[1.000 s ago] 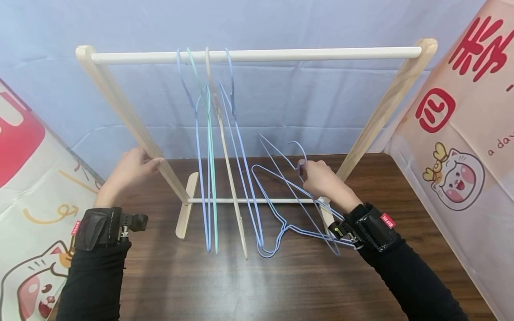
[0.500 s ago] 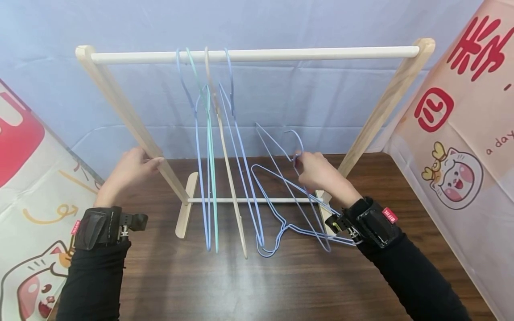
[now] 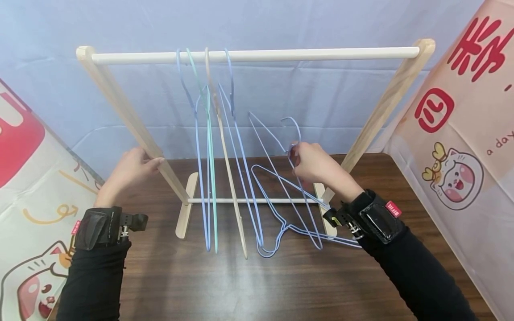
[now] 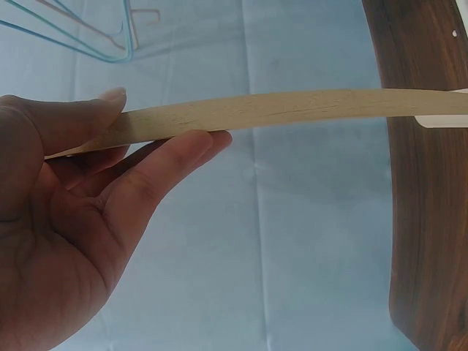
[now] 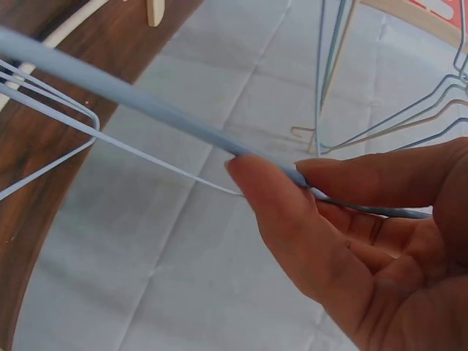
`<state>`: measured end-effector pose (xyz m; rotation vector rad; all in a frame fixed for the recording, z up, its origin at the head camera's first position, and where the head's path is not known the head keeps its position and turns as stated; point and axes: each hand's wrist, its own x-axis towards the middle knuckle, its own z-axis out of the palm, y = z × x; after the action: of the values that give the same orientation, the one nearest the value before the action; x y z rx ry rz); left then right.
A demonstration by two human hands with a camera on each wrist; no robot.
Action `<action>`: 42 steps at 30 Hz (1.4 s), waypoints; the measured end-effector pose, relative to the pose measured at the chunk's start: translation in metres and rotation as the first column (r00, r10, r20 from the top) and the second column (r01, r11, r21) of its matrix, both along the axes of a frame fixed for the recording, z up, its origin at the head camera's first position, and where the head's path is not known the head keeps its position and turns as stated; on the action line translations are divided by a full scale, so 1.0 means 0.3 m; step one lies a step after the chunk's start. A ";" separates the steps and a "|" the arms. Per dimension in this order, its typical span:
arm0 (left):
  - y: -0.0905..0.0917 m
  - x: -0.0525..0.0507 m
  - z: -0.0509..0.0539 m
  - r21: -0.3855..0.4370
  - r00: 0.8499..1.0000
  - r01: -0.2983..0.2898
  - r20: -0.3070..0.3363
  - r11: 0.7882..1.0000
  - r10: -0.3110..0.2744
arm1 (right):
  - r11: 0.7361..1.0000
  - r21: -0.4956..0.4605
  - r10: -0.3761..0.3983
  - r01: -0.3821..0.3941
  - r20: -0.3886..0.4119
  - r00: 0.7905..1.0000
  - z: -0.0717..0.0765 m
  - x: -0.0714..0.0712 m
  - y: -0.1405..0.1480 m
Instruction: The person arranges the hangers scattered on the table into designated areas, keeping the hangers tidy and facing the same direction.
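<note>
The left hand (image 3: 130, 171) grips the left wooden post (image 3: 132, 118) of the rack between thumb and fingers; the left wrist view shows the thumb on one side of the post (image 4: 292, 108). A blue hanger (image 3: 269, 158) is pinched near its neck by the right hand (image 3: 315, 165), its hook pointing up, below the white rail (image 3: 305, 54). In the right wrist view, thumb and fingertips close on the blue wire (image 5: 168, 113). From the rail's left half hang a blue hanger (image 3: 198, 169), a green one (image 3: 214, 196), a beige one (image 3: 230, 171) and another blue one (image 3: 245, 171).
More blue hangers (image 3: 281, 223) lie on the brown table (image 3: 241, 290) under the held one, by the rack's right foot (image 3: 326, 218). A lower white bar (image 3: 225, 201) joins the feet. Pale cloth (image 3: 341, 98) stands behind; printed panels (image 3: 453, 156) flank both sides.
The right hand has moved up and to the left with the pinched blue hanger, lifting its hook toward the rail. The left hand and the hanging hangers look the same.
</note>
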<state>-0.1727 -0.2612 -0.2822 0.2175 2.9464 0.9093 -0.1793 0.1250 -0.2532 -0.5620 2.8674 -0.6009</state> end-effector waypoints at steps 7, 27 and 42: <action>-0.002 -0.002 -0.002 -0.005 1.000 0.002 -0.008 1.000 -0.002 | 1.000 -0.012 -0.018 0.018 0.037 0.999 0.044 0.006 -0.026; -0.004 -0.007 -0.004 0.002 1.000 0.009 -0.007 1.000 -0.009 | 1.000 0.001 -0.001 0.001 -0.006 1.000 0.140 0.025 -0.092; -0.004 -0.003 -0.004 0.004 1.000 -0.001 -0.005 1.000 0.001 | 1.000 -0.015 0.026 -0.027 -0.069 0.997 0.214 0.050 -0.142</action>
<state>-0.1737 -0.2626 -0.2835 0.2192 2.9496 0.9165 -0.1642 0.0825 -0.1890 -0.6345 2.9161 -0.6130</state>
